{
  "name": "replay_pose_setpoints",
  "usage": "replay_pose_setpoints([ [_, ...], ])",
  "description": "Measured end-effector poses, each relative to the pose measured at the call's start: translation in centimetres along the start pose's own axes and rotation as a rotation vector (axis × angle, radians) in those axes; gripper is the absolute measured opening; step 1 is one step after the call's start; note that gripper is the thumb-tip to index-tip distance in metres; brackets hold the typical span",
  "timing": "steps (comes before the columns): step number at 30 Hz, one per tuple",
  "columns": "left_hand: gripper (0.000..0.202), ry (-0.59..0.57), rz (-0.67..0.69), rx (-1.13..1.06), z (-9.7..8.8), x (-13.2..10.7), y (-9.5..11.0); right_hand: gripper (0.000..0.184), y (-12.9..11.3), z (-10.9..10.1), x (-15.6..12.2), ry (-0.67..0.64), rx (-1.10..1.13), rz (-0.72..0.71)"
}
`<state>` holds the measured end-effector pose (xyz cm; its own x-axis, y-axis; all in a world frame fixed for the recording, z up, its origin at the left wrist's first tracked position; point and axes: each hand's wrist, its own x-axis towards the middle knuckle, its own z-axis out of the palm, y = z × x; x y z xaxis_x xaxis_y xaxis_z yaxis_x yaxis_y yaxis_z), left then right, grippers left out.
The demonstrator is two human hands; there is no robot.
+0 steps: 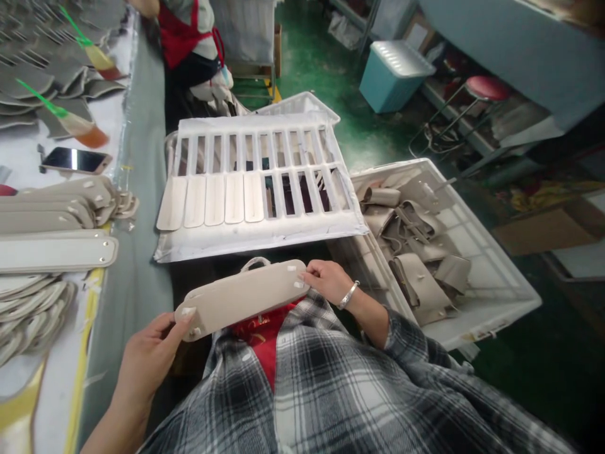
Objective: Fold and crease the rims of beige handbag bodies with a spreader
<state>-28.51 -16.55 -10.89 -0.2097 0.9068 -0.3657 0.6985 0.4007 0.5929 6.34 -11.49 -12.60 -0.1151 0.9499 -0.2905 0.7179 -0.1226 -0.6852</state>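
A long beige leather strip (243, 296) with rounded ends is stretched between my two hands, just above my lap. My left hand (151, 353) pinches its left end, thumb on top beside small white tabs. At the other end my right hand (331, 280), with a silver bracelet on the wrist, grips the corner near two more white tabs. Just beyond the strip stands a white slatted rack (265, 227). Several pale flat pieces (215, 200) lie side by side on its near left part.
Stacked beige strips (51, 249), a phone (75, 159) and two green-handled brushes (78, 129) lie on the left table. To the right, a white crate (491, 302) holds beige leather bags (416, 277). Farther off are a person in a red apron (177, 34), a lidded bin (392, 79) and a stool (486, 88).
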Motion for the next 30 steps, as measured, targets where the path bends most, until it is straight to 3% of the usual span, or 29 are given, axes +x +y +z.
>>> replay_pose_setpoints([
  [8, 0.045, -0.089, 0.012, 0.177, -0.4, 2.2, 0.2, 0.031, -0.4, -0.9, 0.6, -0.111, -0.074, 0.027],
  [10, 0.042, -0.027, 0.027, 0.285, -0.6, 2.2, 0.9, 0.032, -0.1, -0.9, 0.7, -0.116, -0.059, 0.038],
  [12, 0.042, 0.121, 0.102, 0.361, -0.4, 2.2, 2.0, 0.033, 0.4, -0.8, 0.7, -0.117, -0.027, 0.045],
  [15, 0.057, 0.253, 0.408, 0.384, 1.5, 1.9, 4.9, 0.035, 0.7, -0.6, 0.8, -0.118, 0.007, 0.05],
  [17, 0.07, 0.156, 0.655, 0.412, 4.0, 1.9, 7.5, 0.036, 0.6, -0.8, 0.7, -0.126, -0.014, 0.047],
  [19, 0.081, -0.025, 0.826, 0.447, 7.0, 2.0, 10.1, 0.037, 0.2, -1.0, 0.7, -0.138, -0.074, 0.038],
  [23, 0.084, -0.234, 0.93, 0.501, 11.8, 2.8, 13.5, 0.035, -0.6, -1.5, 0.5, -0.146, -0.22, 0.021],
  [26, 0.075, -0.258, 0.93, 0.543, 12.9, 3.4, 14.1, 0.034, -0.6, -1.5, 0.5, -0.149, -0.278, 0.011],
  [30, 0.061, -0.257, 0.927, 0.526, 12.6, 3.5, 14.3, 0.035, -0.4, -1.5, 0.7, -0.167, -0.3, 0.003],
])
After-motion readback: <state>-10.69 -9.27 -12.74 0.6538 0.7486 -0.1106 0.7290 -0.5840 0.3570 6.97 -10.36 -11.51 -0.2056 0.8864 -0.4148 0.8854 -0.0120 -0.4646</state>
